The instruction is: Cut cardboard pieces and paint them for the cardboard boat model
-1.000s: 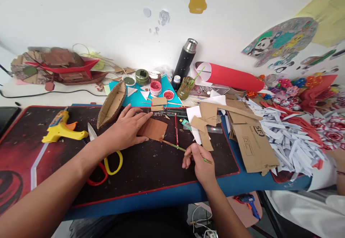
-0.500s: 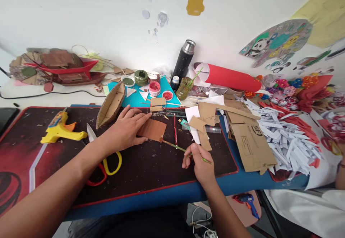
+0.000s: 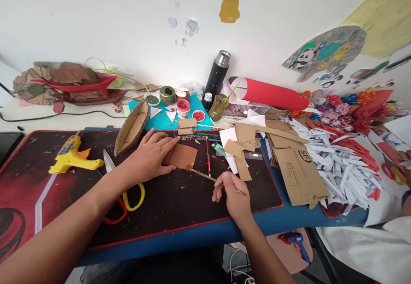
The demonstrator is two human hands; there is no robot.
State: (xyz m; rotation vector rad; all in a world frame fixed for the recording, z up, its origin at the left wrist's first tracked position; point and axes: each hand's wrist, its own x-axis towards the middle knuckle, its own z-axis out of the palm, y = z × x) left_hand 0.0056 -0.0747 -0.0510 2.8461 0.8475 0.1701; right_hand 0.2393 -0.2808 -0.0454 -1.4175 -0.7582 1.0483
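Note:
A square of cardboard (image 3: 182, 156), coated in brown paint, lies flat on the dark mat (image 3: 180, 207). My left hand (image 3: 152, 152) rests over its left side with fingers stretched out, pressing it down. Pinched in my right hand (image 3: 231, 193) is a thin green-handled paintbrush (image 3: 205, 175), its tip touching the card's lower edge. A red pencil (image 3: 208, 157) lies between the card and some cardboard scraps (image 3: 236, 147). Behind my left wrist stands a cardboard boat shape (image 3: 132, 129). Scissors (image 3: 135, 198) with red and yellow handles lie partly under my left forearm.
At left lies a yellow glue gun (image 3: 75, 157). Paint jars (image 3: 167, 95), a red paint pot (image 3: 183, 107) and a cloudy water jar (image 3: 218, 106) stand behind, near a black flask (image 3: 218, 74). Folded white paper strips (image 3: 343, 172) are heaped at right, near another person's arm (image 3: 405, 204).
My right hand and the brush have shifted slightly left and down, the bristles moving along the card's lower edge. My left hand stays on the card. The view has tilted slightly.

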